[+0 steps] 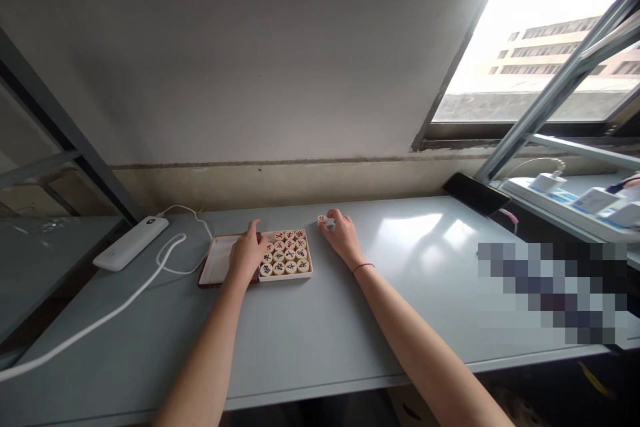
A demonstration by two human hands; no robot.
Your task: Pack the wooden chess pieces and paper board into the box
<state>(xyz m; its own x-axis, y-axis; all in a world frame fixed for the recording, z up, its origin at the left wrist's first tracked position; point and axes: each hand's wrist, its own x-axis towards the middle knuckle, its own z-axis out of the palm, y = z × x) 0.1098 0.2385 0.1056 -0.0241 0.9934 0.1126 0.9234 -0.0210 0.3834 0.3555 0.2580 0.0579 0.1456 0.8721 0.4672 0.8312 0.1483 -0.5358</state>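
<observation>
A shallow box (311,260) lies unfolded on the grey desk, its right half holding rows of round Chinese chess pieces (290,255) with red and black characters. White lining shows in the box's left half (219,258), which has a dark red edge. My left hand (247,250) rests over the middle of the box, beside the leftmost pieces. Its visible fingers are apart, and some fingertips are hidden. Just right of the box, the thumb and forefinger of my right hand (343,233) close around a single Chinese chess piece (321,220) at the desk surface.
A white power bank (131,243) with a white cable (125,307) lies left on the desk (300,340). At right are a dark phone-like slab (475,193), a power strip (565,203) with plugs, and metal frame bars. A wall stands behind.
</observation>
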